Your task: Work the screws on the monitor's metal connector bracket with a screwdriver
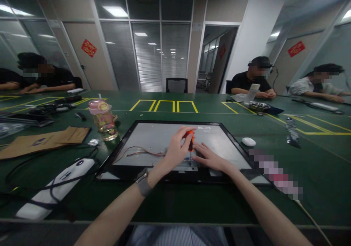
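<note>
My left hand, with a watch on its wrist, is closed around the handle of an orange and black screwdriver. The screwdriver stands upright, its shaft pointing down at small parts near the lower edge of a flat display panel. Grey metal covers the panel's upturned back inside a black frame. Beside the shaft, my right hand rests on the panel with its fingers stretched out; nothing shows in it. Thin coloured wires run across the panel left of my hands. Exactly what the tip touches is too small to tell.
Left of the panel are a pink-lidded drink bottle, a brown paper bag and a white power strip with black cables. To the right lie a white mouse-like object and a blurred-out item. A metal bowl stands farther off. Several people sit across the table.
</note>
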Demonstrator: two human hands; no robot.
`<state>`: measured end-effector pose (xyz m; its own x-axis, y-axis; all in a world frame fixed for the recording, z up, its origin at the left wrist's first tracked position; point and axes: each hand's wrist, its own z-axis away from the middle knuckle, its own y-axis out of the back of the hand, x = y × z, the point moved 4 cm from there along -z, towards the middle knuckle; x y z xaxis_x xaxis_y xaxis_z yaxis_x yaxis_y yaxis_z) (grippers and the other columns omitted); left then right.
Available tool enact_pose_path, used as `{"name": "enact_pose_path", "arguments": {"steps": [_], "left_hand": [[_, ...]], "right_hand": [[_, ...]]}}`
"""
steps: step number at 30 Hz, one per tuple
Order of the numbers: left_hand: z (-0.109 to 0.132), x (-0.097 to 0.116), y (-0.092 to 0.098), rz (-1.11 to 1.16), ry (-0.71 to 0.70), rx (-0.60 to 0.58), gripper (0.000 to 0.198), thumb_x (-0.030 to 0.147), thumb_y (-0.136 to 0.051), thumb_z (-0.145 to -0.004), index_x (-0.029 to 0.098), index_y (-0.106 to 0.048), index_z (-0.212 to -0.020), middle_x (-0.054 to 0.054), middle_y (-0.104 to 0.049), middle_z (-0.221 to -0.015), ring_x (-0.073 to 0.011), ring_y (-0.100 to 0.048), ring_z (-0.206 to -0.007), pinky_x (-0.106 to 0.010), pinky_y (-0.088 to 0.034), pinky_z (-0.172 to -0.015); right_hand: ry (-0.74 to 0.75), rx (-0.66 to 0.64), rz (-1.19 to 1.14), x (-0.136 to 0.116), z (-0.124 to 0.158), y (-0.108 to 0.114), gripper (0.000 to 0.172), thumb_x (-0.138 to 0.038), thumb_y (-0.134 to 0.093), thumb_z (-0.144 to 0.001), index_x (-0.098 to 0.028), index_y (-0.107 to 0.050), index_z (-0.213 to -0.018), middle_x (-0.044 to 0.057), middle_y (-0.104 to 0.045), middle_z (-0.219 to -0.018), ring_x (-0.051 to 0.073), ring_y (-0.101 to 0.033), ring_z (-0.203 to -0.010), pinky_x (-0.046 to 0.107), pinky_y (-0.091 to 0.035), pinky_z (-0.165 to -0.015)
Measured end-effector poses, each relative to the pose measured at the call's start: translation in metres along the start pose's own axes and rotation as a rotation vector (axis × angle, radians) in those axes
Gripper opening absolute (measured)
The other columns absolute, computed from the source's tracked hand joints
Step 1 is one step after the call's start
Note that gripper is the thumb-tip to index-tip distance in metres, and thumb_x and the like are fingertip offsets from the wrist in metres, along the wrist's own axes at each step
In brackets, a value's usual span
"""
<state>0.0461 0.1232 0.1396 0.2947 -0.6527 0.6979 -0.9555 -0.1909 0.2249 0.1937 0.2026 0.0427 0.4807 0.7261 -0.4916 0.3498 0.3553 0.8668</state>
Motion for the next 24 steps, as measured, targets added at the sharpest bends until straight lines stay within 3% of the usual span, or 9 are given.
{"name": "enact_pose_path", "arguments": {"steps": [2, 4, 6, 9, 14, 19, 24], "left_hand": [[0.004, -0.004, -0.003, 0.098, 0.015, 0.009, 0.029, 0.027, -0.039, -0.095, 0.018, -0.061, -0.113, -0.008, -0.061, -0.096, -0.0158, -0.061, -0.088, -0.030, -0.050, -0.081], [0.008, -0.007, -0.003, 0.061, -0.003, 0.022, 0.024, 0.028, -0.048, -0.092, 0.019, -0.064, -0.107, -0.007, -0.060, -0.098, -0.0163, -0.060, -0.090, -0.030, -0.050, -0.083], [0.011, -0.009, 0.003, 0.000, -0.015, 0.091, 0.018, 0.028, -0.059, -0.086, 0.020, -0.068, -0.098, -0.006, -0.057, -0.096, -0.0150, -0.058, -0.085, -0.029, -0.049, -0.083], [0.012, -0.017, 0.014, -0.010, 0.040, 0.174, 0.020, 0.028, -0.053, -0.089, 0.019, -0.068, -0.099, -0.005, -0.057, -0.093, -0.0141, -0.058, -0.083, -0.027, -0.049, -0.077], [0.012, -0.028, 0.022, 0.116, 0.128, 0.122, 0.028, 0.026, -0.044, -0.093, 0.018, -0.063, -0.112, -0.007, -0.061, -0.099, -0.0158, -0.061, -0.092, -0.029, -0.048, -0.085], [0.012, -0.024, 0.021, 0.043, 0.093, 0.152, 0.024, 0.030, -0.057, -0.087, 0.020, -0.068, -0.107, -0.004, -0.056, -0.093, -0.0129, -0.058, -0.084, -0.025, -0.049, -0.078], [0.014, -0.020, 0.014, 0.115, 0.092, 0.110, 0.029, 0.028, -0.048, -0.092, 0.018, -0.060, -0.117, -0.007, -0.060, -0.100, -0.0147, -0.062, -0.090, -0.028, -0.050, -0.085]], "right_hand": [[0.004, -0.003, 0.001, 0.000, 0.000, 0.000, 0.060, -0.060, -0.040, -0.093, -0.023, -0.039, -0.140, 0.007, -0.036, -0.149, 0.025, -0.026, -0.139, 0.050, -0.004, -0.116], [0.008, 0.001, 0.007, -0.002, 0.000, 0.001, 0.059, -0.060, -0.039, -0.093, -0.025, -0.039, -0.140, 0.007, -0.036, -0.149, 0.025, -0.026, -0.139, 0.051, -0.005, -0.116], [0.003, 0.006, 0.013, -0.005, 0.001, 0.003, 0.058, -0.059, -0.039, -0.093, -0.026, -0.039, -0.140, 0.006, -0.037, -0.149, 0.025, -0.027, -0.139, 0.051, -0.005, -0.116], [-0.006, 0.006, 0.032, -0.009, 0.001, 0.005, 0.058, -0.059, -0.040, -0.093, -0.022, -0.041, -0.139, 0.009, -0.036, -0.149, 0.026, -0.027, -0.139, 0.051, -0.006, -0.116], [-0.002, 0.008, 0.044, -0.010, 0.001, 0.006, 0.057, -0.057, -0.040, -0.094, -0.022, -0.044, -0.137, 0.010, -0.038, -0.148, 0.027, -0.028, -0.138, 0.052, -0.008, -0.115], [-0.001, 0.002, 0.062, -0.008, 0.001, 0.006, 0.059, -0.059, -0.040, -0.093, -0.021, -0.042, -0.139, 0.010, -0.038, -0.148, 0.027, -0.028, -0.139, 0.051, -0.009, -0.115], [-0.008, -0.003, 0.059, -0.009, 0.001, 0.005, 0.061, -0.060, -0.039, -0.093, -0.020, -0.040, -0.140, 0.011, -0.036, -0.149, 0.027, -0.027, -0.139, 0.051, -0.008, -0.116]]}}
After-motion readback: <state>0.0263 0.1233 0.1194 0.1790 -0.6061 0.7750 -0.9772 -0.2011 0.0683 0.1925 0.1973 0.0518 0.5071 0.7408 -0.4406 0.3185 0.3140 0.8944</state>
